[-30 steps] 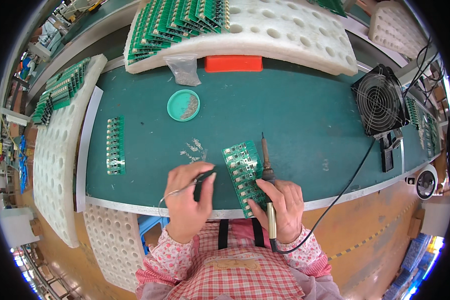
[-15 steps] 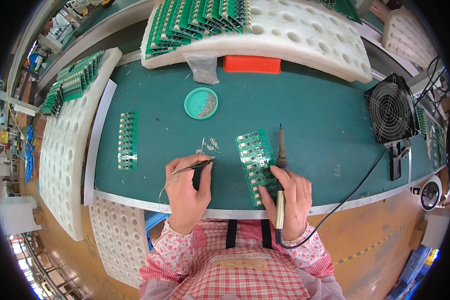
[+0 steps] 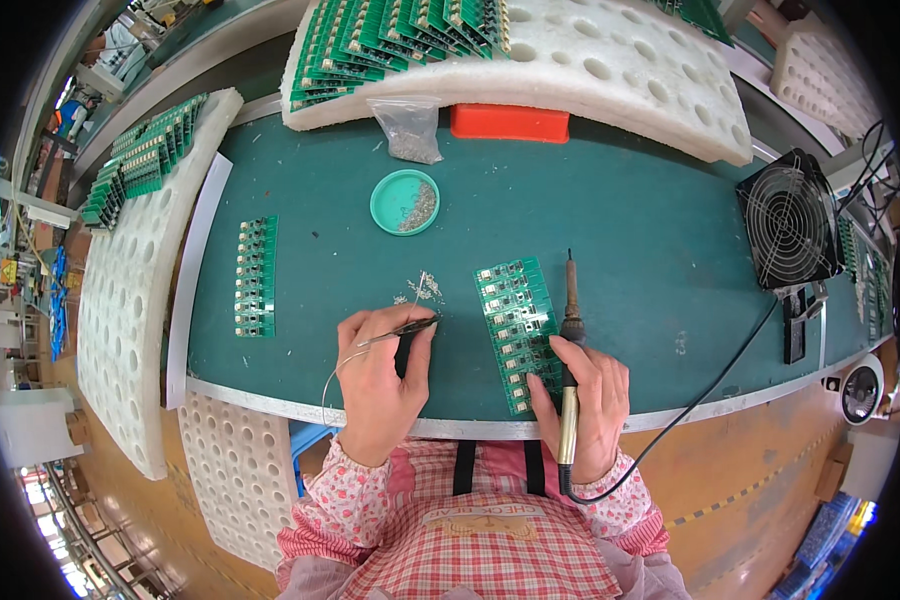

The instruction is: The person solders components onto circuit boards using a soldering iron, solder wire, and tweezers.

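Observation:
My left hand (image 3: 378, 385) is closed around dark-tipped tweezers (image 3: 415, 326), whose points sit just below a scatter of tiny pale parts (image 3: 427, 287). A thin, light wire (image 3: 328, 385) curves down beside that hand. My right hand (image 3: 595, 405) grips a soldering iron (image 3: 572, 290) by its handle, the tip pointing away from me over the mat. Under that hand's fingertips lies the lower right part of a green circuit board (image 3: 513, 330) with a row of white components. A second, similar board (image 3: 255, 280) rests flat at the left.
A turquoise dish (image 3: 378, 222) of small parts, a clear bag (image 3: 410, 130) and a red bin (image 3: 510, 123) stand toward the back. White foam racks (image 3: 590, 95) hold upright boards. At the right are a black fan (image 3: 788, 222) and the iron's cord (image 3: 705, 408).
My left hand and the tweezers have shifted slightly right. The board, the iron and my right hand also appear a little farther right, along with a slight shift of the view. Both grips stay the same.

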Available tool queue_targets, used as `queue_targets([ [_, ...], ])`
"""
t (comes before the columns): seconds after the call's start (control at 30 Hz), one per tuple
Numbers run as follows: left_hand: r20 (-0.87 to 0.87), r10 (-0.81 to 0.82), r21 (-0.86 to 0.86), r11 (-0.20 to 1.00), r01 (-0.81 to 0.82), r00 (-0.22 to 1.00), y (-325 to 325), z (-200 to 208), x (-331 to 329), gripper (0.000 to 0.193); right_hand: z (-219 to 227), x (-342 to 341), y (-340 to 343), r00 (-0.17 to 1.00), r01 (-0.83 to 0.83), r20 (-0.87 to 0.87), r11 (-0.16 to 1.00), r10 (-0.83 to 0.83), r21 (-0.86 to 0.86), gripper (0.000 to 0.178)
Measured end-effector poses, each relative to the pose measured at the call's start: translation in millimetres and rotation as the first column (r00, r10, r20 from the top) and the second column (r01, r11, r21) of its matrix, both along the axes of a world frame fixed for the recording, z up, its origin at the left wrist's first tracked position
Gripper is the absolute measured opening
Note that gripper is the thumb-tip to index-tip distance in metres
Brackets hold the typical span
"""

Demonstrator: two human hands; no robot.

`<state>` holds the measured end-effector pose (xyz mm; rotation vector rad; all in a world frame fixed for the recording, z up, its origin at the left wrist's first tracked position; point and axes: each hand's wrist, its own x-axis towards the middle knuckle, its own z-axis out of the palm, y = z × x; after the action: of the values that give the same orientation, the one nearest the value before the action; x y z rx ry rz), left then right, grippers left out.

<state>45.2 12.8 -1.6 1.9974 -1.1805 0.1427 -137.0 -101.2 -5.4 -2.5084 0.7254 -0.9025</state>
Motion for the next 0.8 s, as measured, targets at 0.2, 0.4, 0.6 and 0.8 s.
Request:
queue_targets([
  [0.2, -0.040, 0.030, 0.027, 0.999, -0.029, 0.999, 0.0, 0.1, -1.5, 0.014, 1.0, -0.2, 0.0, 1.000, 0.001, -0.003, 1.000, -0.001, 0.000, 0.056],
  [0.4, 0.048, -0.009, 0.009, 1.000, 0.008, 0.999, -0.6, -0.6, 0.7, 0.020, 1.4, -0.4, 0.4, 1.000, 0.001, 0.006, 1.000, -0.001, 0.003, 0.055],
  [0.6, 0.058, 0.015, 0.006, 1.000, -0.015, 0.998, -4.5, -0.6, -2.8, 0.014, 1.6, -1.7, -0.3, 1.000, 0.006, 0.016, 1.000, -0.006, 0.014, 0.054],
  [0.8, -0.092, -0.039, -0.012, 0.999, 0.038, 0.995, -10.6, 5.2, -16.8, 0.022, -1.2, -7.5, 0.0, 0.991, 0.002, 0.130, 0.999, -0.009, 0.053, 0.049],
])
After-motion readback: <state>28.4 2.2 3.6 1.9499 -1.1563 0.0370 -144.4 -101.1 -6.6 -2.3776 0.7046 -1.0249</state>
